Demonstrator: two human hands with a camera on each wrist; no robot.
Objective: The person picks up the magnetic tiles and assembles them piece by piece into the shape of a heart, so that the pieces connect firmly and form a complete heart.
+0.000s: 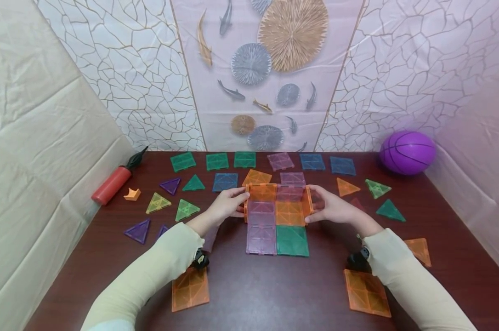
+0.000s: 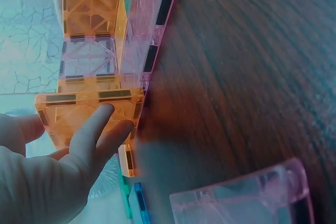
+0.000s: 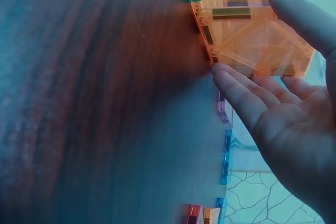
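Note:
Clear magnetic tiles form a low, open-fronted structure mid-table. Its floor shows purple tiles (image 1: 261,240), a green tile (image 1: 292,241) and an orange tile (image 1: 289,213). An orange tile (image 1: 263,191) and a purple tile (image 1: 290,192) stand upright along the back. My left hand (image 1: 226,203) touches the upright orange side tile (image 2: 65,111), two fingertips against its outer face and the thumb by its edge. On the opposite side, my right hand (image 1: 332,208) has its fingers extended along the lower edge of the other orange side tile (image 3: 262,45), thumb raised near the top.
Square tiles, including a green one (image 1: 217,161) and a blue one (image 1: 342,166), lie along the back. Triangles such as a purple one (image 1: 138,231) lie at both sides. Orange squares (image 1: 190,289) lie near my forearms. A red pump (image 1: 112,185) and purple ball (image 1: 407,152) sit at the far corners.

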